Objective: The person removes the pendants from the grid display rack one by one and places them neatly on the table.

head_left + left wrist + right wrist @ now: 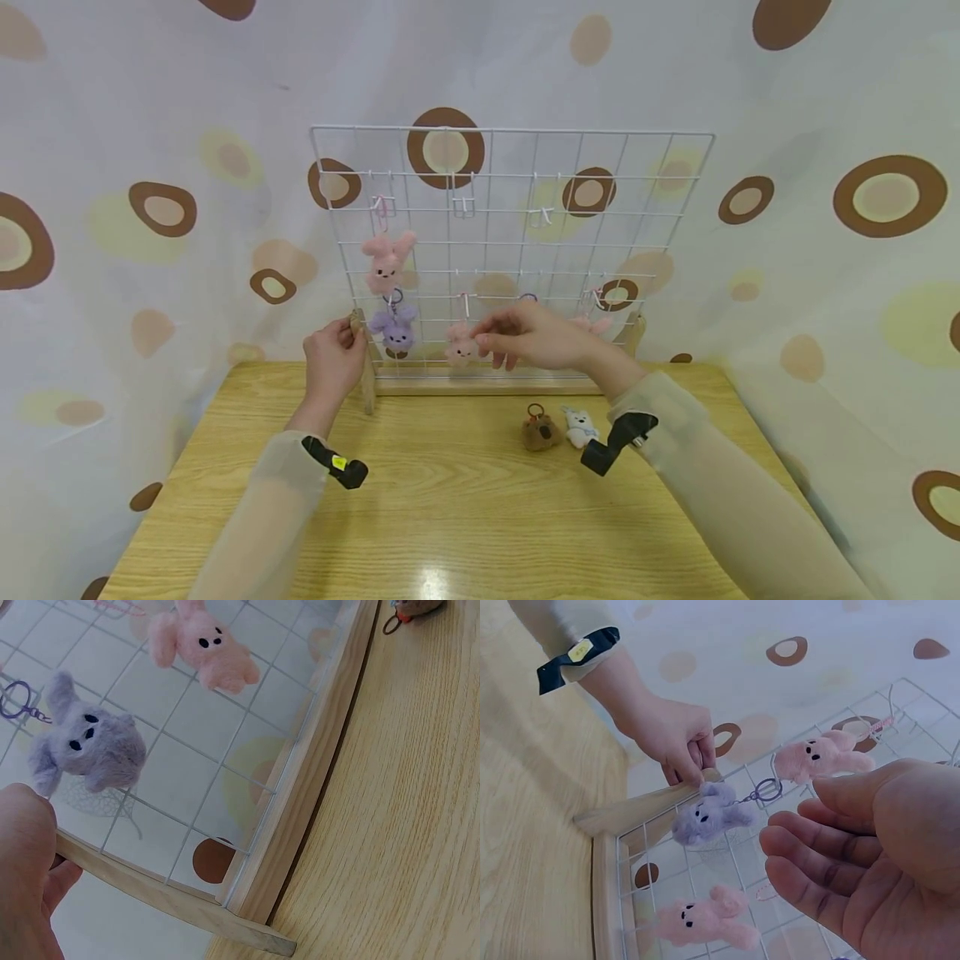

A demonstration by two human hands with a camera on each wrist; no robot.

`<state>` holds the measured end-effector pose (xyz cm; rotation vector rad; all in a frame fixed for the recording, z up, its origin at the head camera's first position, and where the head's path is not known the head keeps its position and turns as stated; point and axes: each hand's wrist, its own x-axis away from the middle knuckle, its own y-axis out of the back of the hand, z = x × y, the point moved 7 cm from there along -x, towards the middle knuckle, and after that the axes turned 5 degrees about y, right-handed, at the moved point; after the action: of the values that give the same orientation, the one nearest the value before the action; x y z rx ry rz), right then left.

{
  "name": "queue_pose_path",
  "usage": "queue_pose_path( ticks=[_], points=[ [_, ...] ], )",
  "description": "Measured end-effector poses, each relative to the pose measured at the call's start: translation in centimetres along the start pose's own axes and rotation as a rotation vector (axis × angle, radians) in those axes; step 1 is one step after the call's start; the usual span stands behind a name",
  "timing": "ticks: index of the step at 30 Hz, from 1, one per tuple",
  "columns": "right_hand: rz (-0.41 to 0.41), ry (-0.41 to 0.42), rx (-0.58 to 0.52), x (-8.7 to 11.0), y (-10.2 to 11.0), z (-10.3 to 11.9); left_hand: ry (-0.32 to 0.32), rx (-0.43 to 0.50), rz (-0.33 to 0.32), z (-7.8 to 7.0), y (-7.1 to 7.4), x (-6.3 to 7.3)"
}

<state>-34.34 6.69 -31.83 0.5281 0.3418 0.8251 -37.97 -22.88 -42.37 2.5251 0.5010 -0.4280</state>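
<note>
Left hand (334,357): fingers curled round the upper part of the wooden side post (367,383), a firm-looking hold; probably there to steady the rack, since a light wire grid (512,131) could shift if knocked

Right hand (536,335): in front of the lower part of the grid, fingers loosely bent, thumb apart from them, palm bare in its own wrist view; no hold on anything seen. Fingertips close to the lower pink plush (459,346); head view cannot settle whether they touch, wrist view shows a gap

Hanging plushes face outward, suspended by loops or rings, so bodies dangle free of the hooks. Upper pink plush (387,268) sits above the purple plush (396,329), which hangs by a purple ring and chain near the left post; lower pink plush just right of it. Another pink plush (596,324) farther right, partly hidden by the right arm

Base bar (487,387) runs along the grid's foot, likely to give it a broad footing on the bench (450,492)

Brown plush (540,433) and white plush (581,427) lie side by side on the bench before the rack, within easy reach of the right hand, I judge; brown one's ring points toward the grid
</note>
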Motion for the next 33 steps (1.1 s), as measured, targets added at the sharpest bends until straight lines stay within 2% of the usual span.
queue_pose_path(
  ticks=[8,15,20,33],
  points=[
    [-0.055,0.044,0.016,-2.2,1.0,0.5,0.013,0.004,0.009,-0.2,-0.1,-0.1],
    [-0.116,0.004,0.005,-3.4,1.7,0.6,0.005,-0.003,0.001,-0.2,0.0,0.0],
    [-0.152,0.019,-0.02,-4.5,1.9,0.6,0.002,-0.007,-0.004,-0.1,0.1,0.1],
    [-0.204,0.05,0.017,-7.2,2.4,2.9,-0.004,-0.003,-0.005,-0.2,0.1,0.1]
  ],
)
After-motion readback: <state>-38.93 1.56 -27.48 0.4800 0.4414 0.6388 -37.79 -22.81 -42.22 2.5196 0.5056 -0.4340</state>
